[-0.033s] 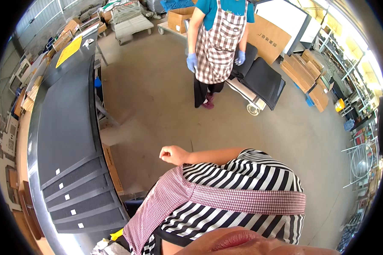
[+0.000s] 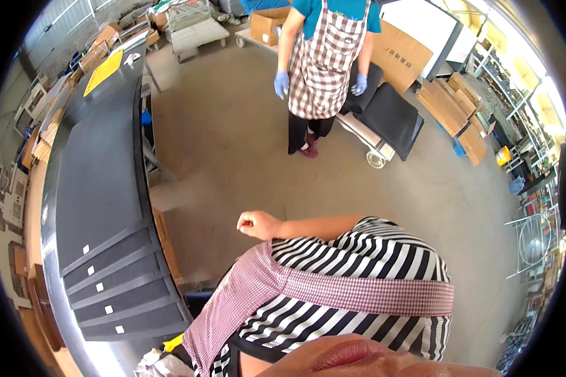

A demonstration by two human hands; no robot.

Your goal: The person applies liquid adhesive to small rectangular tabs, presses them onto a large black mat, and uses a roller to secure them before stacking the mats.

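Note:
My right hand [image 2: 259, 224] is held in front of my body, above the floor, with its fingers curled in a loose fist. Nothing shows in it. The forearm comes out of a black-and-white striped sleeve, over a red-checked apron [image 2: 358, 292]. To the left of the hand, apart from it, black flat sheets [image 2: 100, 169] lie stacked on a long table. Their near ends are staggered, each with a small white sticker [image 2: 99, 287]. My left hand does not show.
A co-worker in a checked apron [image 2: 327, 63] and blue gloves stands ahead, beside a wheeled cart carrying black sheets [image 2: 393, 119]. Flattened cardboard [image 2: 443, 107] lies at the right. A yellow sheet [image 2: 104, 71] rests on the table's far end. Shelving lines the right wall.
The view has tipped slightly, so the surroundings sit a little higher. The co-worker's gloved hand nearer the table has shifted slightly outward. My right hand keeps its curled pose.

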